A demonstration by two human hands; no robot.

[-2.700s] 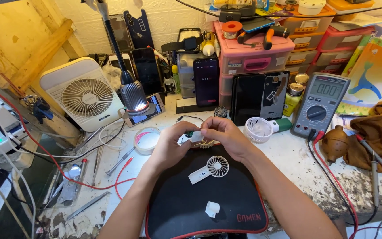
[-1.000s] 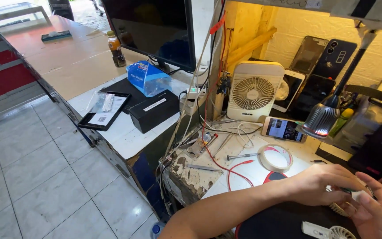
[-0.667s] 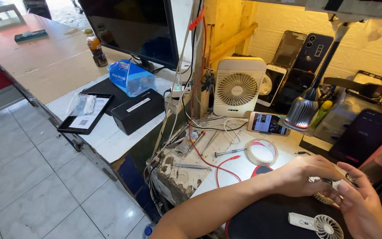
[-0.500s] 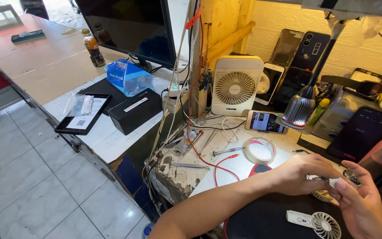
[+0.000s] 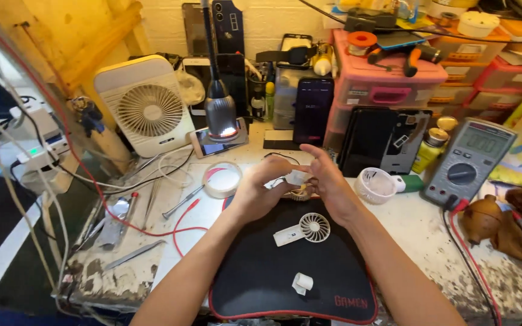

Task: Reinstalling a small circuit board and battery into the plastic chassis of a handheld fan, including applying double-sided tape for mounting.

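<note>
Nearest the camera, on the black work mat with its red edging, lies a small white plastic part, and a little farther up the mat rests a small white handheld fan, its round grille pointing right. Both forearms cross the mat from below. At its far edge the two hands meet: the left hand and the right hand pinch a small white piece between their fingertips, holding it just above a round ribbed part that is mostly hidden under them. Just left of the left hand sits a roll of clear tape, with screwdrivers and tweezers spread over the worn bench beyond it. Right of the right hand stands a small white cup, and farther right a grey multimeter with its red lead trailing down the bench. Behind the hands a lit desk lamp stands on a gooseneck over a phone lying flat. A white box fan stands to the back left, dark phones lean against pink storage drawers at the back.
</note>
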